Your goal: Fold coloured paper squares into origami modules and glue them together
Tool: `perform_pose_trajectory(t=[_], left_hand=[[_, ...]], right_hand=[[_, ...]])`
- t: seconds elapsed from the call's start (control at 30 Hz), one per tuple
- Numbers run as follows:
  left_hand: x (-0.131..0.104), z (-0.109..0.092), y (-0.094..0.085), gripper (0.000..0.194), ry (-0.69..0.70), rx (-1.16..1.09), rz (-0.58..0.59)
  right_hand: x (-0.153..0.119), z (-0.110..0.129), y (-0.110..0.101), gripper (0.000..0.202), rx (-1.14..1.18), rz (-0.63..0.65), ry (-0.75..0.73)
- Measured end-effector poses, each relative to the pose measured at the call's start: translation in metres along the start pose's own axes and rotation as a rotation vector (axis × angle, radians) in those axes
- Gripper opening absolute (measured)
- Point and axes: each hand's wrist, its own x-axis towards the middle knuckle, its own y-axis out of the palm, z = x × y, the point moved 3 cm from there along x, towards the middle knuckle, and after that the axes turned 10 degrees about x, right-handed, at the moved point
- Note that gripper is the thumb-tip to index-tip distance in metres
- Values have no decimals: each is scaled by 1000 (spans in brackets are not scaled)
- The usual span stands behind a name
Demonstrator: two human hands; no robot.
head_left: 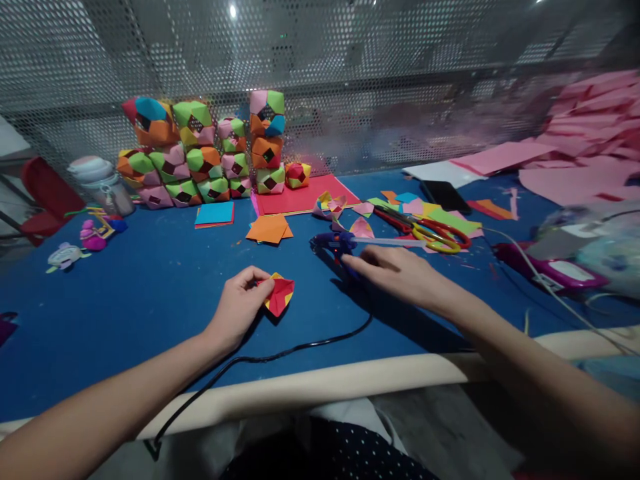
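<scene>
Between the thumb and fingers of my left hand (243,300) is a small folded paper piece (281,297), red inside with yellow corners, held low over the blue table. To its right, my right hand (400,272) is closed at the handle of a dark blue glue gun (334,243). The gun's nozzle points left, and a clear glue stick (390,241) sticks out of its back. My fingers partly hide the handle. From the gun, a black cord (300,347) curves left across the table and over its front edge.
Stacked folded-paper balls (203,163) stand along the mesh partition (320,87). Orange sheets (270,229) and blue sheets (215,214) lie before them. Scissors (437,235) rest on paper scraps by a phone (445,196). Pink paper (595,127) is piled at right, toys (93,235) at left.
</scene>
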Motion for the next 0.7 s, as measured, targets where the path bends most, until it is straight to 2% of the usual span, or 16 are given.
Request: perform_pose_trajectory(t=[0.03,0.1,0.23,0.33,0.47,0.7], left_hand=[[-1,0,0,11,-4,-9,6],[-2,-1,2,10,-5,-25,26],[-6,-7,5,12,14,-17,52],[-8,-13,4,13,36,15,48],[-9,-15,2,14,48,55,46],[-8,-9,8,11,-48,-26,98]], right_hand=[[-9,2,-4,44,-53,24,64],[-23,14,-10,38,-45,38,83],[-26,57,4,18,366,94,-109],[-11,74,23,14,545,128,-103],[4,74,44,9,720,179,-70],[3,62,61,5,938,177,21]])
